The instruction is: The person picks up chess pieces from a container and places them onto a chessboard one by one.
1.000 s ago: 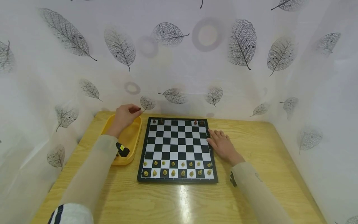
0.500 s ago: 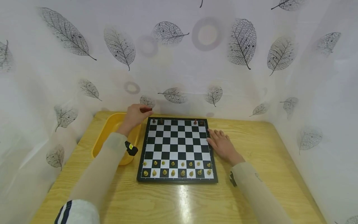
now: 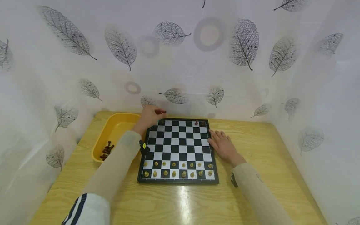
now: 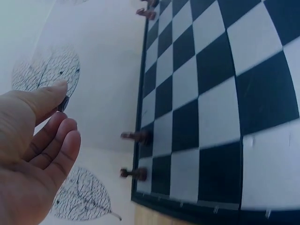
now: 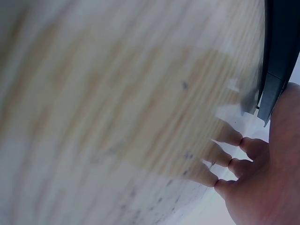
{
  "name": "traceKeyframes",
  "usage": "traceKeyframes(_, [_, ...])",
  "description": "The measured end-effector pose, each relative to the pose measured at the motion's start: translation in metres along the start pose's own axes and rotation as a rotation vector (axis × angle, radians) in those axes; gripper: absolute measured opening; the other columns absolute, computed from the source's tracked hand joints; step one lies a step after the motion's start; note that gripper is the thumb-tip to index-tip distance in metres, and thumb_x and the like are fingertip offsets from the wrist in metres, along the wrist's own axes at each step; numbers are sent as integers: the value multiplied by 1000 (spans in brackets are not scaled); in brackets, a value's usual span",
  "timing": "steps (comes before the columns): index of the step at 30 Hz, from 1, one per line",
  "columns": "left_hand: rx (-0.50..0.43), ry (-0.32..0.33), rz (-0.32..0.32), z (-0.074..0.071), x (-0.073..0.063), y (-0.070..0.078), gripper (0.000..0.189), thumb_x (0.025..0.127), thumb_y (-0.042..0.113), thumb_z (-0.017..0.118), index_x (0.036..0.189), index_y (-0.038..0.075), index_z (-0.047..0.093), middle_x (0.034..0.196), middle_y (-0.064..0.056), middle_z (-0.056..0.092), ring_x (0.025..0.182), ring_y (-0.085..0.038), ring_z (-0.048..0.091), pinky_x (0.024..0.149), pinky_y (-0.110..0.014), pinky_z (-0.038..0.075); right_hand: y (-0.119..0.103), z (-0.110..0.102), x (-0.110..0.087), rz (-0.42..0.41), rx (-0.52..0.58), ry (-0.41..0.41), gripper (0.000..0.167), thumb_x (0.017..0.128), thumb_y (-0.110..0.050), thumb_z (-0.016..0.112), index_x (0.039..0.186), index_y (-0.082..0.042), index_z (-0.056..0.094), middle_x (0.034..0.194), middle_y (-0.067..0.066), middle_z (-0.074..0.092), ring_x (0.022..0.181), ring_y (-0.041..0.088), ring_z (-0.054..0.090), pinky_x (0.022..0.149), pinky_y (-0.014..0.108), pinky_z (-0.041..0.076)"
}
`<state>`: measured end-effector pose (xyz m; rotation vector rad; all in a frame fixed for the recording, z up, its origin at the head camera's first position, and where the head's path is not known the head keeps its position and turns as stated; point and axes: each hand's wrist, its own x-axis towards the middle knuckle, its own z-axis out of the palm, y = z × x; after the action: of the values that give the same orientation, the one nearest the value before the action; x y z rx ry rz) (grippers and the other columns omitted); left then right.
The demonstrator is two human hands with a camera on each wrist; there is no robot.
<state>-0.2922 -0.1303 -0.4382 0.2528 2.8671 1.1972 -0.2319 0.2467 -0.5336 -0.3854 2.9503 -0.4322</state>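
My left hand (image 3: 150,118) hangs over the back left edge of the black-and-white chessboard (image 3: 182,139). Between thumb and fingers it pinches a small dark chess piece (image 4: 63,104), mostly covered, so its kind is unclear. In the left wrist view two dark red-brown pieces stand near the corner, a knight-like one (image 4: 136,136) and another piece (image 4: 134,174); the hand is apart from both. At the back right stand two more brown pieces (image 3: 196,122). My right hand (image 3: 225,147) rests with straight fingers on the table, thumb and fingertips at the board's right edge.
Left of the board is a yellow tray (image 3: 97,150) with several brown pieces (image 3: 107,150) in it. Two rows of pale yellow pieces (image 3: 174,173) stand along the board's near side. A leaf-patterned sheet (image 3: 180,72) rises behind the wooden table (image 3: 157,203).
My left hand has moved right from above the tray to the board's back edge, still pinching the dark piece. The brown pieces in the tray have come into view. My right hand stays put.
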Motion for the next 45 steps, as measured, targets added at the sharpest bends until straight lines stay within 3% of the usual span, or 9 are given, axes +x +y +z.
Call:
traceKeyframes(7, [-26,-62,-18,26,9,13,36,99,34,75,127,11,76,120,-11,73,107,-27,64,89,-40,58,1,2,0,3,15,-6,70,112,-59,27,169,-19,23,172,24,26,160,51,17,128,70,13])
traceKeyframes(20, [-118,-92,-3,69,22,25,29,97,25,78,120,7,79,115,-11,76,94,-24,70,77,-36,59,1,1,1,-2,6,-4,71,111,-61,24,170,-21,22,172,22,26,160,50,18,128,69,13])
traceKeyframes(26, [-140,-93,18,83,29,26,24,96,20,79,114,5,80,109,-12,77,90,-23,72,73,-32,60,1,1,-1,-7,17,4,69,112,-58,28,169,-19,24,171,23,27,159,52,19,127,70,14])
traceKeyframes(34, [-95,-91,47,99,39,19,22,96,18,78,113,5,80,113,-11,77,103,-26,71,85,-36,61,1,5,0,-4,21,-7,68,112,-56,29,169,-21,23,172,22,26,160,50,18,128,70,13])
traceKeyframes(45, [-92,-77,-20,110,45,28,18,95,14,77,109,5,81,114,-11,77,105,-28,71,91,-39,61,3,1,1,-3,14,-4,69,112,-58,27,170,-21,22,172,21,26,160,50,18,128,69,13])
